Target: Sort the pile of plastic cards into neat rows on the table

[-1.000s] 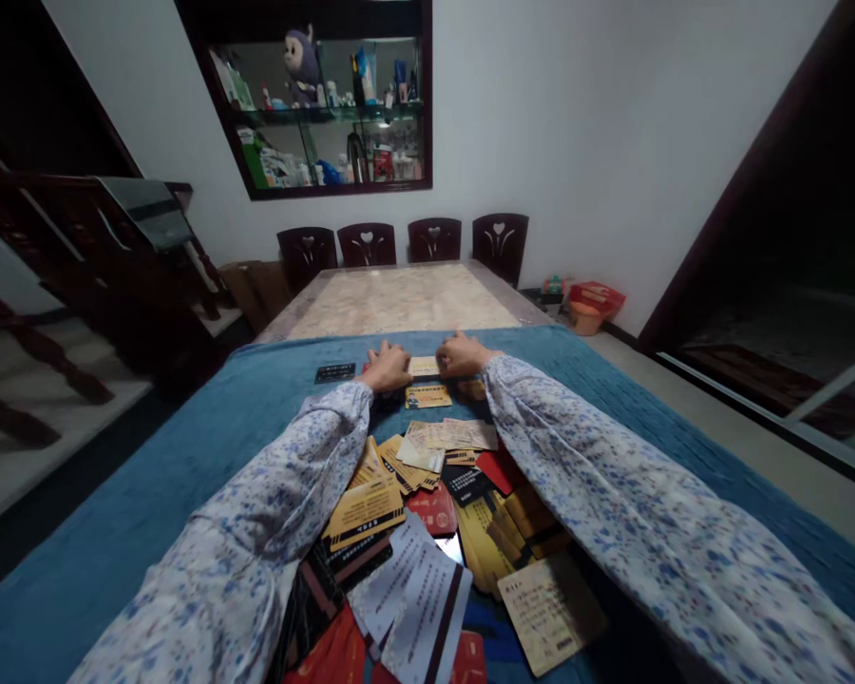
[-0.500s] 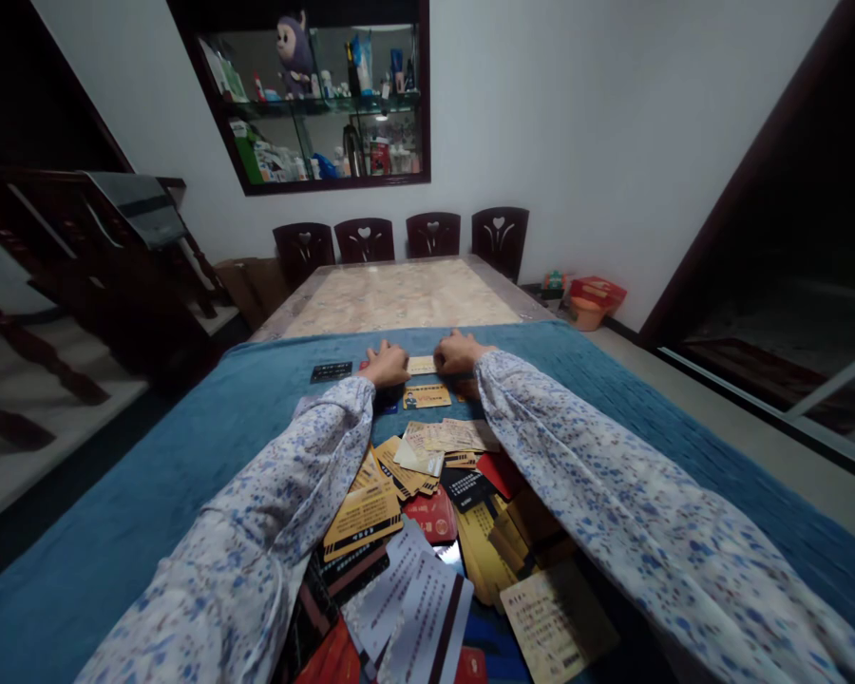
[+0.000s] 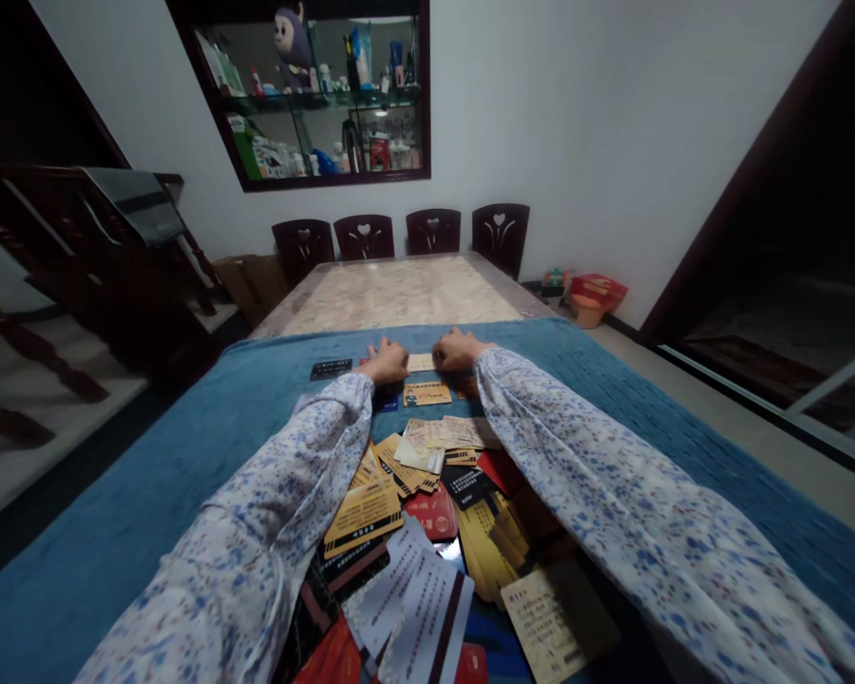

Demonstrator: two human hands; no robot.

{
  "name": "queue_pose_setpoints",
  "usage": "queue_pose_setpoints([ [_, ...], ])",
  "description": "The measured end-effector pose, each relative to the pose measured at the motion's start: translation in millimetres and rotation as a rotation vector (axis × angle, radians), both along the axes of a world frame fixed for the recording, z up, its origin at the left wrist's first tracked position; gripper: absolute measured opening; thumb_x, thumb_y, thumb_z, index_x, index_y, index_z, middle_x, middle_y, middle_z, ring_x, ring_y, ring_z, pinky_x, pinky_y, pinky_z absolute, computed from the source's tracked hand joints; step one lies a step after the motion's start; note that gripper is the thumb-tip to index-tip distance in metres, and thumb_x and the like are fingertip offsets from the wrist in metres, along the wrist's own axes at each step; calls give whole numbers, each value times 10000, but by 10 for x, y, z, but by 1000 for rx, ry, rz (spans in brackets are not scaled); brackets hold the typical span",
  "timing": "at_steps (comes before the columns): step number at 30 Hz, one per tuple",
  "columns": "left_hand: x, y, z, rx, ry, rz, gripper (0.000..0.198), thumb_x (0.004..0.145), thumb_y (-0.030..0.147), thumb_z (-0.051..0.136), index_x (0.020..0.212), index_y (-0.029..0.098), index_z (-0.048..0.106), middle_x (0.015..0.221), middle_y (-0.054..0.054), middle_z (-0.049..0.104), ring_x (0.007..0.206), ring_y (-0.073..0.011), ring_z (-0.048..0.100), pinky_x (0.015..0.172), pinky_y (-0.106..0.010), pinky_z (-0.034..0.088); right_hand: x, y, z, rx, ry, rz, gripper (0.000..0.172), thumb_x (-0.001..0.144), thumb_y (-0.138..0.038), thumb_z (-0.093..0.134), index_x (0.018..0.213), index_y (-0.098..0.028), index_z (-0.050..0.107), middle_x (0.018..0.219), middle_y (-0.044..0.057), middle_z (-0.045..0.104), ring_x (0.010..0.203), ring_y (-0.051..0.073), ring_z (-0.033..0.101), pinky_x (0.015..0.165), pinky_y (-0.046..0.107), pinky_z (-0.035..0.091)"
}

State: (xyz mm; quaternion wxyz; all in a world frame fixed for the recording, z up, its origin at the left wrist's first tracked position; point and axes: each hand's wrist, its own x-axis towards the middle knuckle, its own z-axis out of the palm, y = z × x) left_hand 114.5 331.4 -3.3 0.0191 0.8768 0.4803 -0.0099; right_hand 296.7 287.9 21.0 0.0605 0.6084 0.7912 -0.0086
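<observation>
A cream card [image 3: 421,363] lies on the blue cloth at the far side of the laid-out cards. My left hand [image 3: 388,361] is closed at its left end, with fingers curled down. At the opposite end my right hand [image 3: 456,351] is closed too. The fingertips of both are partly hidden. Just nearer is a yellow card [image 3: 427,393], flat on the cloth. A black card [image 3: 332,369] lies left of my left hand, and a dark blue card [image 3: 386,403] shows partly below it. Between my forearms spreads a loose heap of cards, including yellow cards [image 3: 365,518], white cards [image 3: 427,617] and red cards [image 3: 434,513].
The blue cloth [image 3: 178,494] covers the near part of a marble-patterned table [image 3: 406,293]. Several dark chairs [image 3: 364,237] stand along its far end. A red bag [image 3: 598,290] and an orange bucket [image 3: 585,311] are on the floor at right. Dark wooden railings stand at left.
My hands stay at the two ends of the cream card. The camera view has shifted very slightly; the cards lie as before.
</observation>
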Motion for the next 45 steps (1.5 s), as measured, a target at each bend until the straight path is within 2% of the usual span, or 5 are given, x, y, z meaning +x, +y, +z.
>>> queue_pose_setpoints([
  [6,-9,-29,10,10,-4,-41,142,844,210,584,924,202,701,1234,-152,640,1269,-390,418,1029,-650,352,-13,-33,-8,27,-8,10,379,915,-286,518,1202,-213,754,1336,163,677,1289,390,505,1008,525,466],
  [18,13,-123,32,47,-26,-38,246,870,211,510,943,218,745,1209,-157,657,1284,-391,405,1010,-645,353,-22,-96,20,51,-28,40,387,879,-285,546,1193,-220,763,1333,155,677,1269,373,495,976,483,445],
  [25,-15,-182,11,97,-80,-77,277,928,250,463,949,214,736,1246,-151,650,1308,-379,379,1011,-603,334,53,-131,47,73,-6,30,445,919,-390,564,1307,-225,709,1357,155,657,1307,366,465,983,468,409],
  [30,-25,-231,1,131,-91,-101,288,950,264,454,993,211,733,1281,-146,645,1347,-381,356,1038,-599,302,154,-208,106,83,-11,18,403,891,-304,608,1270,-241,728,1349,118,674,1276,350,491,957,424,405],
  [45,-65,-672,160,163,-131,-148,349,857,176,550,1156,227,722,1369,-134,625,1394,-385,345,1042,-577,281,334,-667,214,126,10,60,344,896,-280,594,1194,-222,755,1271,112,713,1229,327,505,864,374,362],
])
